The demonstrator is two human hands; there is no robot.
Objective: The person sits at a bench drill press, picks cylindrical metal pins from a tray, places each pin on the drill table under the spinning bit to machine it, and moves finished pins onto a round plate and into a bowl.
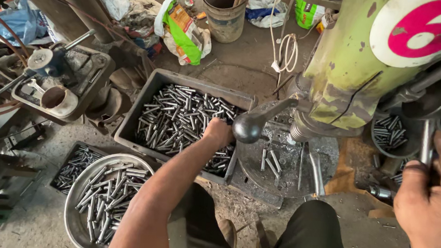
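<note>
My left hand (218, 132) reaches down into a grey plastic crate (140, 110) filled with several short metal rods (176, 117); its fingers are closed among the rods, and what they hold is hidden. My right hand (431, 201) is wrapped around a metal lever handle (426, 141) on the right side of a green drill press (354, 71). Another lever with a dark ball knob (248, 126) sticks out toward my left hand. A few rods (271, 160) lie on the round machine table (258, 172) under the spindle.
A round metal pan (78, 217) of rods sits at lower left beside a small dark tray of rods (74, 164). A bowl of rods (391, 133) stands right of the machine. A bucket (224, 14), bags and a tool tray (62, 86) crowd the floor behind.
</note>
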